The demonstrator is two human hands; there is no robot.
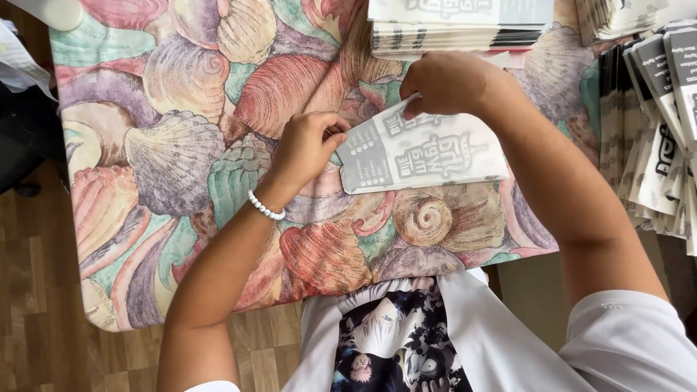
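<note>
Both hands on white printed paper bag (425, 154), left hand (308, 145) pinching its edge, right hand (446, 81) curled gripping its corner

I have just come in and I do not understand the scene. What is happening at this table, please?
A person seated at a table with a seashell-patterned cloth is handling a flat white printed paper bag with both bare hands. The left hand, with a white bead bracelet on its wrist, pinches the bag's left end. The right hand presses on its upper edge. A stack of similar printed pieces lies beyond the hands, and more lean in a row at the right.
</note>
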